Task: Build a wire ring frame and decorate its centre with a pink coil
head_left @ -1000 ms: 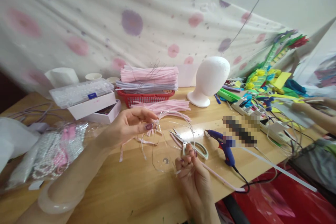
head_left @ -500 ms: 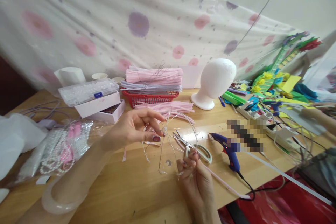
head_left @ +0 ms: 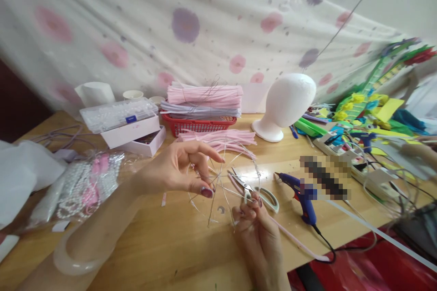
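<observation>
My left hand (head_left: 180,170) hovers over the wooden table (head_left: 164,245), thumb and fingers pinched on thin wire strands (head_left: 218,191) that fan out into a loop. My right hand (head_left: 254,223), closed in a fist, grips the lower ends of the same wires. A pale bangle (head_left: 78,254) rings my left wrist. Scissors (head_left: 254,188) with pale green handles lie just beyond my right hand. A blue glue gun (head_left: 302,195) rests to their right, its black cord trailing off the table edge.
Pink pipe cleaners (head_left: 218,138) lie before a red basket (head_left: 200,125) stacked with more. A white foam head (head_left: 287,104), a bead box (head_left: 121,116), bagged pearl strings (head_left: 82,186) and colourful craft scraps (head_left: 362,113) surround it. Another person's hand (head_left: 419,152) is at far right.
My left hand has dropped lower and closer to my right hand, drawing the wire strands together into a tighter fan. The view has shifted slightly left.
</observation>
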`<act>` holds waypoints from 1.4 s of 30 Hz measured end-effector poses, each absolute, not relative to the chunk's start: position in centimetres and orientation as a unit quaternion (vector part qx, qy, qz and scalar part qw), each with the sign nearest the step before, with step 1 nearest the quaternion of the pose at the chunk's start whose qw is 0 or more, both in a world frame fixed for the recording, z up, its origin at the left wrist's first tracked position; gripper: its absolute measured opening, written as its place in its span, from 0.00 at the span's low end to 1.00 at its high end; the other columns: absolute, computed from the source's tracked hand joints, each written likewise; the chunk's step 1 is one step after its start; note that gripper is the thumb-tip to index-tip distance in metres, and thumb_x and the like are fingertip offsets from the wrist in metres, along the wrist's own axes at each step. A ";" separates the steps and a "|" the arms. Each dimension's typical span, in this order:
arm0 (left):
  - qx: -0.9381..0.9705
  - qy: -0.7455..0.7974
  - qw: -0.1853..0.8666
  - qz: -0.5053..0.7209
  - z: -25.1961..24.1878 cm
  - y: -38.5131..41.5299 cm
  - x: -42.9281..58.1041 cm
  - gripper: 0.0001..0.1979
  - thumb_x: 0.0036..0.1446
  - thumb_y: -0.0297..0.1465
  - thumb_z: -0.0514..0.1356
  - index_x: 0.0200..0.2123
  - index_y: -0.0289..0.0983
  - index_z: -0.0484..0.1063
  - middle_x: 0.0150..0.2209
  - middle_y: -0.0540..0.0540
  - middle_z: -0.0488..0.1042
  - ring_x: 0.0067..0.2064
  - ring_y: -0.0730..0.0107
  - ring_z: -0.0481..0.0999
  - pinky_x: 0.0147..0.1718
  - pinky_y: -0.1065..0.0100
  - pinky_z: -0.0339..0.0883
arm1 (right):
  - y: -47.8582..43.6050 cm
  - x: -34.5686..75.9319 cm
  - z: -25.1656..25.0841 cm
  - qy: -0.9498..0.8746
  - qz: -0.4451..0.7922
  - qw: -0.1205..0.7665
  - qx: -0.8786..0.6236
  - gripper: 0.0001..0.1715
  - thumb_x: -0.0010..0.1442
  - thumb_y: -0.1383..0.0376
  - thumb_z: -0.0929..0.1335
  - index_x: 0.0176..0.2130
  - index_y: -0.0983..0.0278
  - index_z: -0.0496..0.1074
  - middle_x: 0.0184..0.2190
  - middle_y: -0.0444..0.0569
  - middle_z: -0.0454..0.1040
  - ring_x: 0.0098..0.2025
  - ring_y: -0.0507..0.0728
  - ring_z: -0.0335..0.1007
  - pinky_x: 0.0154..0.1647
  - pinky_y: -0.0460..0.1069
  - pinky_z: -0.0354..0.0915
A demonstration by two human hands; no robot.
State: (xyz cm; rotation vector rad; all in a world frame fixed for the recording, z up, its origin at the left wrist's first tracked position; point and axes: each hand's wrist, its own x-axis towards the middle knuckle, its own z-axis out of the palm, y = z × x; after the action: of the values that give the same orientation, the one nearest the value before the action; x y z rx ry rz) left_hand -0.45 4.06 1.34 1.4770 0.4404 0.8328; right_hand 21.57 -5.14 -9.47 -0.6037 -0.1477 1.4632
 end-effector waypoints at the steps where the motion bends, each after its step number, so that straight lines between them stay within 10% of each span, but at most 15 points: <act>1: 0.657 0.195 0.633 0.360 1.4 4.0 -0.5 0.22 0.46 0.24 0.76 0.46 0.39 0.78 0.26 0.53 0.80 0.29 0.74 0.79 0.32 0.75 0.70 | -5.1 21.6 -9.5 -0.068 0.656 0.701 -0.271 0.22 0.39 0.67 0.85 0.34 0.61 0.78 0.24 0.35 0.76 0.22 0.44 0.68 0.35 0.44 0.72; 33: 0.610 0.278 0.589 0.452 2.1 3.3 0.8 0.18 0.52 0.45 0.72 0.32 0.37 0.75 0.18 0.53 0.76 0.18 0.75 0.74 0.18 0.75 0.64 | -5.1 21.6 -10.1 -0.091 0.697 0.665 -0.251 0.22 0.42 0.66 0.84 0.35 0.60 0.77 0.24 0.34 0.75 0.21 0.44 0.66 0.35 0.45 0.72; 38: 0.654 0.205 0.607 0.403 1.7 3.6 -0.5 0.04 0.61 0.29 0.66 0.41 0.37 0.78 0.29 0.48 0.82 0.32 0.73 0.82 0.31 0.76 0.73 | -5.1 21.7 -10.1 -0.035 0.717 0.655 -0.235 0.21 0.42 0.69 0.84 0.35 0.63 0.77 0.24 0.33 0.75 0.20 0.42 0.64 0.35 0.44 0.72; 42: 0.688 0.152 0.607 0.368 1.7 3.6 -1.6 0.17 0.57 0.17 0.62 0.47 0.37 0.79 0.37 0.45 0.84 0.39 0.68 0.84 0.33 0.75 0.73 | -5.0 21.7 -9.9 -0.027 0.723 0.650 -0.231 0.21 0.42 0.70 0.84 0.35 0.64 0.78 0.24 0.34 0.76 0.20 0.41 0.63 0.35 0.43 0.72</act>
State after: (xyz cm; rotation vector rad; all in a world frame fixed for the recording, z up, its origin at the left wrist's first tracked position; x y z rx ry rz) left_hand -1.58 3.59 1.75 1.5893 0.3523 0.8507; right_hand 21.69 -4.96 -9.94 -0.5247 -0.0606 1.6429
